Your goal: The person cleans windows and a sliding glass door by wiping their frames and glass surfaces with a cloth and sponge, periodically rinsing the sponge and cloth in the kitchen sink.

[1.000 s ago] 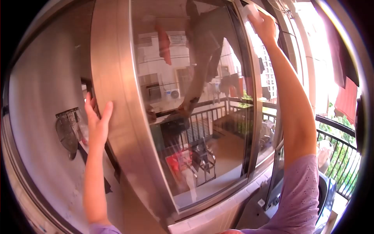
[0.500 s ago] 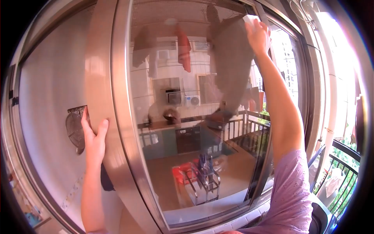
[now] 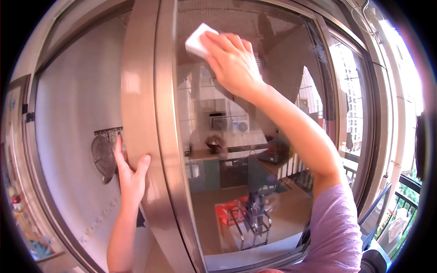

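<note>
My right hand [image 3: 236, 61] is closed on a white sponge [image 3: 200, 42] at the upper left of the glass pane [image 3: 277, 59]. The sponge lies against the glass, its left end showing beyond my fingers. Lower down on the left, my left hand [image 3: 132, 179] grips the edge of the metal window frame [image 3: 139, 104], thumb on the front face and fingers behind the edge. Water marks show on the upper right of the pane.
Through the glass stand a metal rack [image 3: 255, 223] and a red bag [image 3: 227, 211] on a counter [image 3: 202, 236]. A round strainer [image 3: 104, 157] hangs on the wall at left. A balcony railing [image 3: 403, 207] and a white cloth [image 3: 398, 223] are at right.
My right hand has swept the sponge from the pane's upper right corner across to its upper left. My left hand stays on the frame while the view has shifted.
</note>
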The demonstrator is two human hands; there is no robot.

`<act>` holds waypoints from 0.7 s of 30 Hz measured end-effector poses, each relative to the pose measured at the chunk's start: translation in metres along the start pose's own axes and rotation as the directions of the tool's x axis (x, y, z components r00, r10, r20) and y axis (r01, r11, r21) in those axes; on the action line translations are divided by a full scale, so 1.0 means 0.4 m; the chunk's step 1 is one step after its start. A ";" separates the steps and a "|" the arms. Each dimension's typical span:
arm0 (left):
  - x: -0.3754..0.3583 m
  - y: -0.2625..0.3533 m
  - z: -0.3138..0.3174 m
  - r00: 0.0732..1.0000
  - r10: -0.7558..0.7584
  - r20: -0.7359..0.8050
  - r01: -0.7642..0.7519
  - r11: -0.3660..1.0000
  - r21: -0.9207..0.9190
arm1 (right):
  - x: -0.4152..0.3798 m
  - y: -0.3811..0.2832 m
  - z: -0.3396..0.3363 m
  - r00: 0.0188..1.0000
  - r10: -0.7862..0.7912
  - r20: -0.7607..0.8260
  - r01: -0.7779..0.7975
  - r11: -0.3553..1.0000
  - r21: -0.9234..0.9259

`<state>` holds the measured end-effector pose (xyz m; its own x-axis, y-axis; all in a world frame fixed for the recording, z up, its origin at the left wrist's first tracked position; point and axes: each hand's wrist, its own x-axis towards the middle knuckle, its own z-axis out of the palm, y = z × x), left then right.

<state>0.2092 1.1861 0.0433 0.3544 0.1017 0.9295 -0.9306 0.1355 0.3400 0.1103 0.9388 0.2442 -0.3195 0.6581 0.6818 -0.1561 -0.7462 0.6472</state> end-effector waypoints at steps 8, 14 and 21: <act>0.001 -0.003 0.002 1.000 -0.002 -0.021 0.002 1.000 -0.010 | 0.042 0.806 -0.025 0.784 0.621 0.023 -0.520 0.676 -0.521; 0.000 -0.003 -0.006 0.999 -0.034 -0.002 0.034 0.998 -0.046 | 0.243 0.180 0.148 0.954 0.300 -0.002 -0.284 0.902 -0.326; 0.000 -0.004 -0.003 0.999 -0.048 0.005 0.048 0.994 -0.094 | 0.204 0.309 0.088 0.960 0.250 -0.124 -0.278 0.888 -0.367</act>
<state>0.2108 1.1870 0.0427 0.3979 0.0901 0.9130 -0.8998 0.2326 0.3692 0.0978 0.9038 0.3919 -0.4616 0.4335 0.7740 -0.3924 -0.8823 0.2601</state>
